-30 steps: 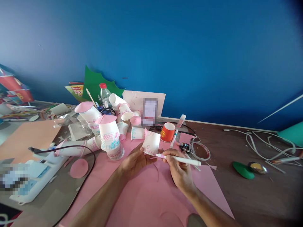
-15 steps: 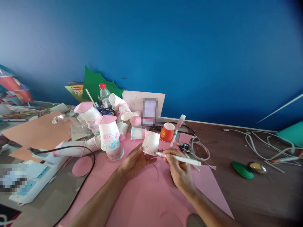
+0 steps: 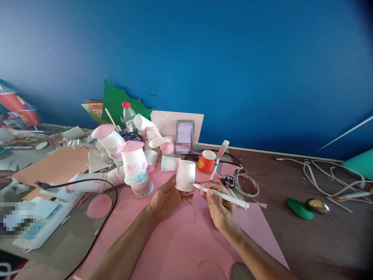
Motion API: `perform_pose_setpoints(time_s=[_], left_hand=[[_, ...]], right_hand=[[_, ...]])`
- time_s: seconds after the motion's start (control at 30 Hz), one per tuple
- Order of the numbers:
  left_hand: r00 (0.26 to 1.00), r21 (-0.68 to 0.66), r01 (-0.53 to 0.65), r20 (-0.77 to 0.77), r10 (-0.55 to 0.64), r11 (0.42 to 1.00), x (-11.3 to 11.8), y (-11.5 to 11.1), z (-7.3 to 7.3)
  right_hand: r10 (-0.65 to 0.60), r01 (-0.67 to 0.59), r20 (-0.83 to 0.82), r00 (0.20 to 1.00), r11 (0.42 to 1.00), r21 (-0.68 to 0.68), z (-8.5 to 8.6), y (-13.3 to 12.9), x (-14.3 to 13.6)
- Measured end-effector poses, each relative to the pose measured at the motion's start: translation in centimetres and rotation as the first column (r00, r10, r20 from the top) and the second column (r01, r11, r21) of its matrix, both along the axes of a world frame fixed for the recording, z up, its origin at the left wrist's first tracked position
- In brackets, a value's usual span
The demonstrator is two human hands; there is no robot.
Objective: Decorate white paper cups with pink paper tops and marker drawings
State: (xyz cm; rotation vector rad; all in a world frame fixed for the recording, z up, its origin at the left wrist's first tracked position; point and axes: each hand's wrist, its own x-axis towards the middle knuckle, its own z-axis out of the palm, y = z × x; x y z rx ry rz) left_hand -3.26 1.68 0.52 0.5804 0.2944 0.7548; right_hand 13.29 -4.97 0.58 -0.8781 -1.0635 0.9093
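Observation:
My left hand (image 3: 167,197) is closed around the lower left side of a white paper cup (image 3: 185,174), which is upside down and carries pink drawn marks. In my right hand (image 3: 221,210) is a white marker pen (image 3: 225,197), pinched between thumb and fingers. Its pink tip end points left, at the cup's right side near the rim; I cannot tell whether it touches. Both hands are over a sheet of pink paper (image 3: 177,241). Left of my left hand stands a stack of decorated paper cups (image 3: 136,173) with a pink cone on top.
A red paper cup (image 3: 206,162) and a capped marker (image 3: 215,169) lie behind my right hand. More decorated cups (image 3: 106,138) crowd the left. A black cable (image 3: 113,206) curves over the table by a white power strip (image 3: 43,229). White cables (image 3: 314,175) lie at right.
The white cup has turned more upright in my left hand. The marker has tilted, its back end a little lower and its tip slightly higher along the cup.

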Motion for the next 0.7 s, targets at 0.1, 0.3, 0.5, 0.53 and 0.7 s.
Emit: perform_pose_setpoints(time_s=[0.1,0.3,0.5,0.53,0.7], left_hand=[[1.0,-0.016,0.025,0.007,-0.025,1.0,0.12,-0.06,0.2],[1.0,0.096,-0.003,0.03,0.0,0.995,-0.04,-0.61,-0.24],[0.999,0.11,-0.037,-0.017,0.039,0.993,-0.03,-0.71,-0.4],[0.999,0.109,-0.038,-0.017,0.04,0.993,-0.03,-0.69,-0.34],[0.999,0.103,-0.027,-0.024,0.03,0.994,-0.13,-0.62,-0.17]], right_hand=[[0.006,-0.006,0.039,0.999,1.0,0.001,0.09,-0.15,-0.05],[0.024,-0.024,0.004,1.0,0.999,-0.03,-0.56,0.07,0.13],[-0.019,0.017,-0.027,0.999,0.998,-0.057,-0.47,0.33,0.1],[-0.044,0.04,-0.055,0.998,0.997,-0.072,-0.43,0.4,0.09],[-0.13,0.114,-0.139,0.982,0.987,-0.117,-0.32,0.67,0.08]])
